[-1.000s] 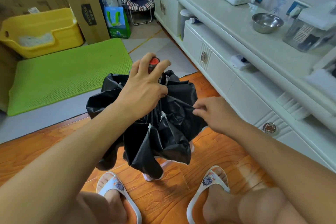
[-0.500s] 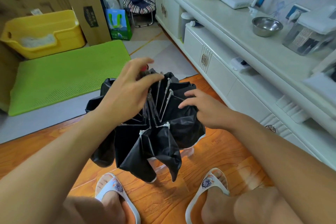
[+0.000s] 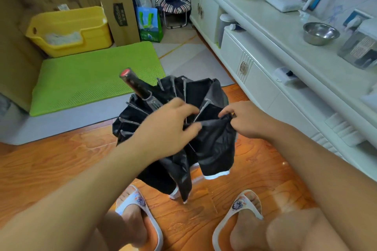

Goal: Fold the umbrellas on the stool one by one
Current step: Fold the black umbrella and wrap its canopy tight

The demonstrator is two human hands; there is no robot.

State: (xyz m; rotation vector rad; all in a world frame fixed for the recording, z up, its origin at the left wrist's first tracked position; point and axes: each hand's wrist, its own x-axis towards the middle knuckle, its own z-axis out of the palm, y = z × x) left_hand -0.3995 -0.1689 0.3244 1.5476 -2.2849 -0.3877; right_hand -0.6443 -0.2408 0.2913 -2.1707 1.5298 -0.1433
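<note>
A black folding umbrella hangs collapsed between my knees, its canopy loose and its metal rib tips sticking up. Its black handle with a red end cap points up and to the left. My left hand lies over the middle of the ribs, thumb and fingers pinching a fold of the black cloth. My right hand pinches the same fold at its right end, so the cloth is stretched between the two hands. The stool is hidden under the umbrella.
A white cabinet with a steel bowl runs along the right. A green mat, a yellow tub and cardboard boxes stand at the far left. My slippered feet rest on the wooden floor.
My left hand has let go of the handle top and moved down onto the ribs and cloth. The handle now tilts free to the left. My right hand has taken hold of a fold.
</note>
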